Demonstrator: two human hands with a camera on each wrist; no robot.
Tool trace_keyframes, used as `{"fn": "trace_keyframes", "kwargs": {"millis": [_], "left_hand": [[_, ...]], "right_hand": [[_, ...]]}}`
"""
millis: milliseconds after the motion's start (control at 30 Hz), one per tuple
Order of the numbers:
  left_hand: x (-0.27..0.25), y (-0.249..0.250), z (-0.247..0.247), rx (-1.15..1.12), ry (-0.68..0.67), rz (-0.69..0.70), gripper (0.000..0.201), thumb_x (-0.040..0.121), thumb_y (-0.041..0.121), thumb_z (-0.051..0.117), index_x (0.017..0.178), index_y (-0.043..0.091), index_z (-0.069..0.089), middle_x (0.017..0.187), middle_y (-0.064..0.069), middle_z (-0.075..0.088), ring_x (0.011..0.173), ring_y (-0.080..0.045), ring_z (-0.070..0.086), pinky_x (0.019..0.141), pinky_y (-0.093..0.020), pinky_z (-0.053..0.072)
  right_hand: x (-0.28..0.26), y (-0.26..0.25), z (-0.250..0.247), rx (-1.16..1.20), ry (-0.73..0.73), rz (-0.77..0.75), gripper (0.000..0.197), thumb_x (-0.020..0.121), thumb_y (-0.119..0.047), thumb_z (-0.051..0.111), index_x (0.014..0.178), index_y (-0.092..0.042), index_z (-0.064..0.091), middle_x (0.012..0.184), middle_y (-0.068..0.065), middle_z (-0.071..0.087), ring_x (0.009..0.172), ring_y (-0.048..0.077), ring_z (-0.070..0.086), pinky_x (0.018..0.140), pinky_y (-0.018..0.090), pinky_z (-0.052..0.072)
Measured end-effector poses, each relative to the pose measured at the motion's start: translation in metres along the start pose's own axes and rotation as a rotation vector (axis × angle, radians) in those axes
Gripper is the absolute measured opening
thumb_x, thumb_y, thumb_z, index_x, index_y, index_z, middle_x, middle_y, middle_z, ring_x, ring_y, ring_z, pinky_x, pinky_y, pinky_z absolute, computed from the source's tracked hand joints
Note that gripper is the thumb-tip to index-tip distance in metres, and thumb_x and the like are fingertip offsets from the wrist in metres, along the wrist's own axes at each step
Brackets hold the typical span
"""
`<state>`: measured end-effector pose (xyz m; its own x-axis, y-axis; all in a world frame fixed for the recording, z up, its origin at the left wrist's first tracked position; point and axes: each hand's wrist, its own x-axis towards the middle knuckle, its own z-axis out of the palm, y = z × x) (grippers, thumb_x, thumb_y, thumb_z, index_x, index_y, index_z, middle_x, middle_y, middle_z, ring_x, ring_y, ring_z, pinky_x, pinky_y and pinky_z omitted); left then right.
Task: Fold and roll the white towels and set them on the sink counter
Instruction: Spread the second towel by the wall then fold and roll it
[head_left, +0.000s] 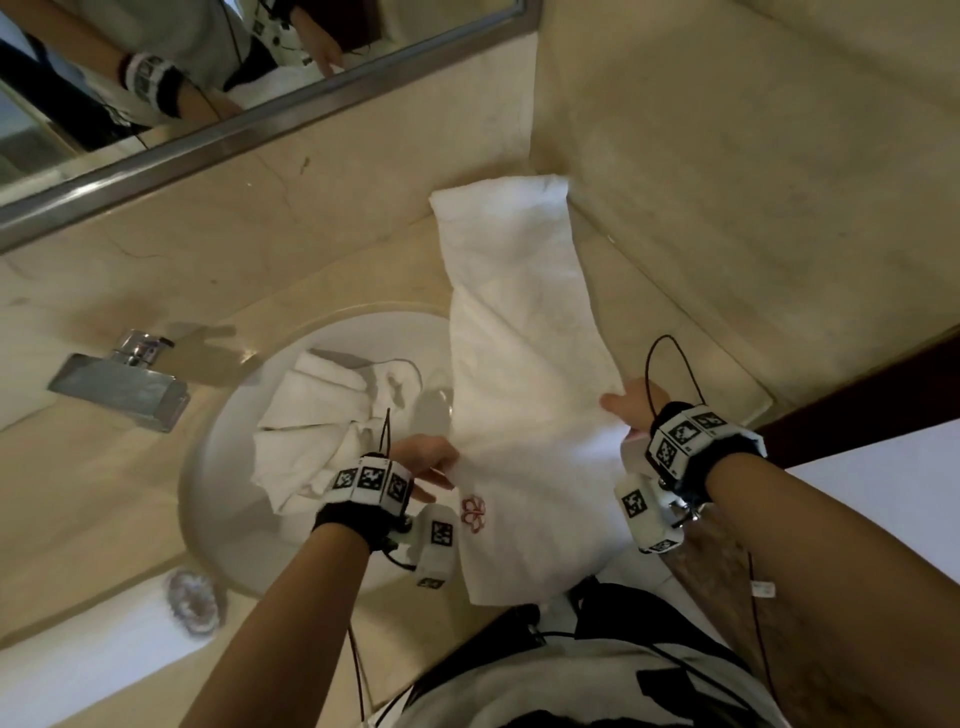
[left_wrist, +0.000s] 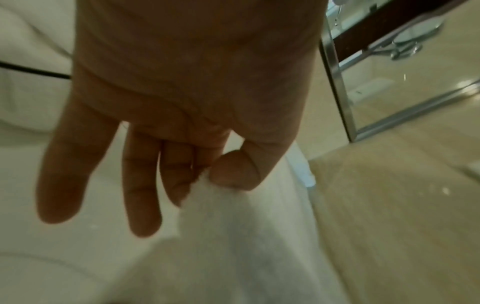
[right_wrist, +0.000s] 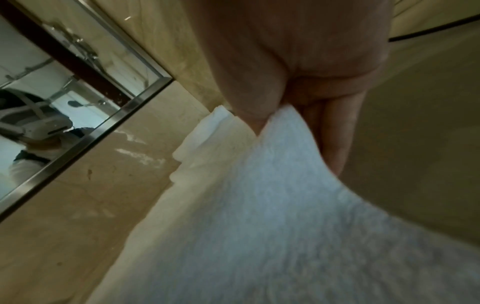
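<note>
A long white towel (head_left: 519, 353) with a red flower emblem (head_left: 472, 512) lies lengthwise on the beige counter (head_left: 670, 312), from the far corner to the near edge, part of it over the basin. My left hand (head_left: 431, 462) pinches the towel's left edge (left_wrist: 221, 205) between thumb and fingers, the outer fingers straight. My right hand (head_left: 631, 400) pinches the right edge (right_wrist: 280, 127) between thumb and fingers. More white towels (head_left: 317, 415) lie crumpled in the white sink basin (head_left: 223, 467).
A chrome faucet (head_left: 124, 379) stands left of the basin. A framed mirror (head_left: 260, 124) runs along the back wall, and a beige side wall (head_left: 753, 156) closes the counter's right. A dark wooden edge (head_left: 857, 395) borders the near right.
</note>
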<state>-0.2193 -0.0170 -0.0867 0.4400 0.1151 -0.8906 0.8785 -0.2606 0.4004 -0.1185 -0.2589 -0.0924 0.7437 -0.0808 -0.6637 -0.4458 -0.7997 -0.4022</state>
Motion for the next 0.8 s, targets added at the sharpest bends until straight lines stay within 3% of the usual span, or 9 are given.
{"fn": "trace_keyframes", "kwargs": {"millis": [100, 134, 234, 334, 434, 501, 601, 701, 801], "left_hand": [[-0.004, -0.004, 0.008, 0.189, -0.026, -0.022, 0.015, 0.095, 0.013, 0.044, 0.087, 0.006, 0.054, 0.105, -0.009, 0.061, 0.081, -0.020, 0.062, 0.056, -0.028, 0.049], [-0.004, -0.004, 0.011, 0.201, -0.041, -0.016, 0.015, 0.095, 0.016, 0.045, 0.086, 0.008, 0.054, 0.111, -0.009, 0.060, 0.081, -0.019, 0.061, 0.061, -0.030, 0.052], [-0.002, -0.008, 0.016, 0.059, -0.095, -0.014, 0.015, 0.091, 0.027, 0.053, 0.089, 0.012, 0.057, 0.094, -0.003, 0.060, 0.081, -0.019, 0.060, 0.080, -0.042, 0.053], [0.000, -0.015, 0.020, -0.107, -0.096, -0.012, 0.013, 0.093, 0.017, 0.052, 0.087, 0.005, 0.055, 0.084, -0.010, 0.059, 0.078, -0.025, 0.060, 0.086, -0.045, 0.050], [-0.001, -0.020, 0.019, -0.138, -0.081, -0.044, 0.018, 0.094, 0.021, 0.051, 0.084, 0.005, 0.053, 0.084, -0.011, 0.057, 0.074, -0.022, 0.057, 0.087, -0.044, 0.049], [-0.005, -0.020, 0.016, -0.001, -0.065, -0.048, 0.022, 0.091, 0.028, 0.056, 0.094, 0.007, 0.055, 0.095, -0.007, 0.055, 0.086, -0.020, 0.056, 0.080, -0.041, 0.050], [-0.010, -0.021, 0.011, 0.288, -0.041, 0.008, 0.031, 0.086, 0.034, 0.064, 0.101, 0.008, 0.055, 0.096, -0.004, 0.049, 0.098, -0.021, 0.047, 0.077, -0.034, 0.046], [-0.011, -0.020, 0.009, 0.235, -0.060, 0.014, 0.013, 0.089, 0.018, 0.061, 0.086, 0.007, 0.055, 0.082, -0.004, 0.056, 0.075, -0.016, 0.056, 0.068, -0.031, 0.050], [-0.015, -0.023, 0.008, 0.019, -0.171, -0.056, 0.013, 0.095, 0.005, 0.045, 0.085, 0.002, 0.053, 0.063, -0.005, 0.067, 0.050, -0.014, 0.066, 0.055, -0.029, 0.055]], "right_hand": [[-0.001, 0.003, 0.004, -0.001, -0.015, -0.004, 0.064, 0.091, -0.032, 0.055, 0.139, 0.004, 0.035, 0.142, 0.021, 0.042, 0.124, 0.037, 0.047, 0.100, 0.045, 0.046], [-0.002, 0.003, 0.005, 0.008, -0.012, -0.003, 0.067, 0.090, -0.035, 0.056, 0.139, 0.004, 0.034, 0.142, 0.021, 0.041, 0.125, 0.037, 0.047, 0.100, 0.045, 0.046], [-0.005, -0.001, 0.004, 0.052, -0.075, 0.020, 0.071, 0.087, -0.036, 0.062, 0.140, 0.003, 0.034, 0.141, 0.018, 0.043, 0.125, 0.035, 0.047, 0.097, 0.039, 0.048], [-0.015, -0.003, -0.001, -0.021, -0.273, 0.049, 0.053, 0.084, -0.024, 0.068, 0.126, 0.001, 0.048, 0.127, 0.016, 0.056, 0.121, 0.036, 0.052, 0.076, 0.031, 0.050], [-0.019, 0.003, -0.003, -0.150, -0.398, 0.114, 0.037, 0.080, -0.019, 0.071, 0.106, -0.002, 0.052, 0.129, 0.030, 0.051, 0.122, 0.043, 0.047, 0.064, 0.029, 0.053], [-0.019, 0.009, -0.003, -0.176, -0.439, 0.141, 0.045, 0.077, -0.023, 0.074, 0.111, 0.000, 0.056, 0.128, 0.029, 0.051, 0.122, 0.043, 0.045, 0.069, 0.030, 0.055], [-0.023, 0.013, -0.006, -0.320, -0.488, 0.140, 0.063, 0.065, -0.042, 0.081, 0.108, 0.000, 0.062, 0.109, 0.019, 0.069, 0.103, 0.034, 0.065, 0.085, 0.033, 0.054], [-0.027, 0.013, -0.006, -0.428, -0.508, 0.147, 0.029, 0.077, -0.025, 0.075, 0.092, -0.003, 0.063, 0.100, 0.010, 0.066, 0.074, 0.018, 0.061, 0.071, 0.027, 0.050], [-0.028, 0.018, -0.001, -0.502, -0.541, 0.159, 0.006, 0.084, -0.010, 0.066, 0.082, -0.008, 0.061, 0.109, 0.009, 0.065, 0.085, 0.019, 0.061, 0.067, 0.026, 0.046]]}}
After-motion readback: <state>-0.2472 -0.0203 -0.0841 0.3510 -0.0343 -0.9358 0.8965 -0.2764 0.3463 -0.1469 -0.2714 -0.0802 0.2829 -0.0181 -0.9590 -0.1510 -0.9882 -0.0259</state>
